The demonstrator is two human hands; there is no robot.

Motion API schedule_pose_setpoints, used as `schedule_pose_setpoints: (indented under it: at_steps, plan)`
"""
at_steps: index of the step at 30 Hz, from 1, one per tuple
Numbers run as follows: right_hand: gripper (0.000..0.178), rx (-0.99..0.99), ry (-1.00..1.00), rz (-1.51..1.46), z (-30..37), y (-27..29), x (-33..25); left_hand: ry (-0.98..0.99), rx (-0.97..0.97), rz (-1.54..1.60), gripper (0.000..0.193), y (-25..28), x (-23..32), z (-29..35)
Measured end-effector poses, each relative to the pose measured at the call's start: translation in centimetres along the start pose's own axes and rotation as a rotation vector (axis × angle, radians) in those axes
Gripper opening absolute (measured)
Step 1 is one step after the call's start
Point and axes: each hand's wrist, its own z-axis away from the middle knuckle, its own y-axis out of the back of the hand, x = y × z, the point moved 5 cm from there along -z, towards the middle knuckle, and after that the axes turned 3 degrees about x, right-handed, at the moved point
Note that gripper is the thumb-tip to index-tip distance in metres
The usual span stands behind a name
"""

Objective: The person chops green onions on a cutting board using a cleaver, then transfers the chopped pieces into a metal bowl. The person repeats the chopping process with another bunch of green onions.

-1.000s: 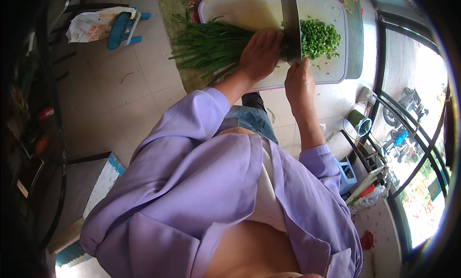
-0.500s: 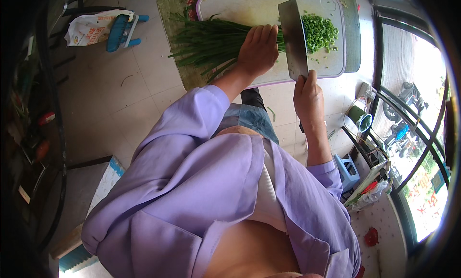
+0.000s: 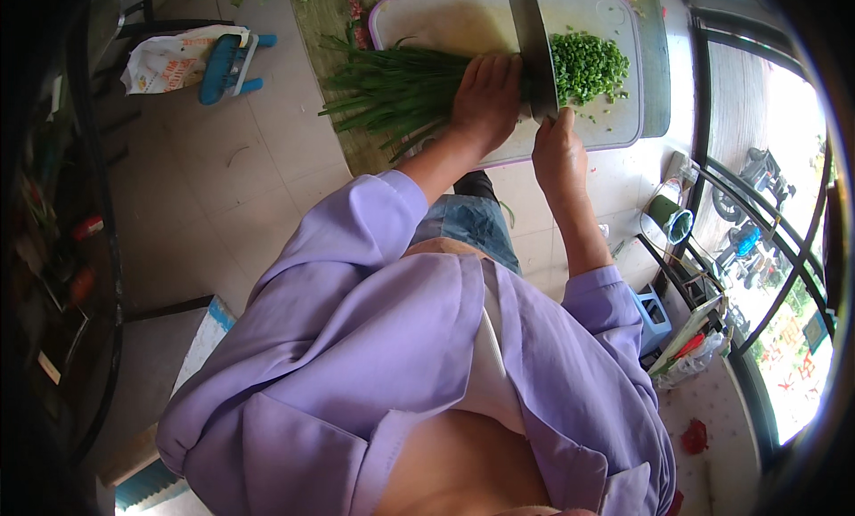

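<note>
Surface [image 3: 656,89]: beneath your board [image 3: 427,17]
Greens [image 3: 392,84]: board's left side, overhanging its edge
Left hand [image 3: 486,106]: you're holding the greens
Right hand [image 3: 561,158]: you're gripping the knife [image 3: 534,53], near board's middle
Chopped bits [image 3: 588,66]: board's right side

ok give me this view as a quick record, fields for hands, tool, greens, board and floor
left hand: fingers over the bunch of green stalks, next to the blade
right hand: gripping the cleaver by its handle
tool: cleaver, blade between stalks and chopped pieces
greens: long stalks left of the blade, chopped pieces right
board: light cutting board, purple rim
floor: pale tiles, a blue stool at upper left
</note>
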Motion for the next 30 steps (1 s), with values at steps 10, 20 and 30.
schedule_pose_setpoints:
  at_steps: [10, 20, 30]
  plan:
    - [0.013, 0.056, 0.092, 0.011, -0.2, 0.0, 0.4, 0.031, -0.155, -0.024, 0.079, 2.3, 0.0, 0.0]
    - [0.012, 0.062, 0.143, -0.052, -0.3, 0.1, 0.4, -0.164, -0.198, -0.347, 0.057, 0.7, -1.1, 0.9]
    - [0.013, 0.017, 0.104, -0.115, -0.6, 1.1, 0.3, -0.092, -0.078, -0.051, 0.052, 1.3, -1.1, 1.2]
